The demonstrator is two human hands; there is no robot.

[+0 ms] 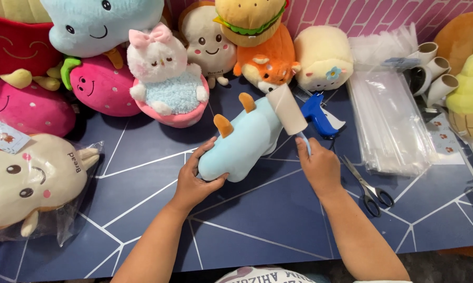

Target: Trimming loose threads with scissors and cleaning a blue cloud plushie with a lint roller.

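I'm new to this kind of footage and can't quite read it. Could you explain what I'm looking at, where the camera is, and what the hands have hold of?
There is one picture, taken by a camera worn on a person's head, looking down at their own two bare hands over a dark blue table with white lines. The left hand grips one end of a light blue plush toy with orange horns. The right hand holds the handle of a lint roller, whose white roll rests against the toy. Nearby lie scissors, a blue tagging gun, and a stack of clear plastic bags. More plush toys line the back.
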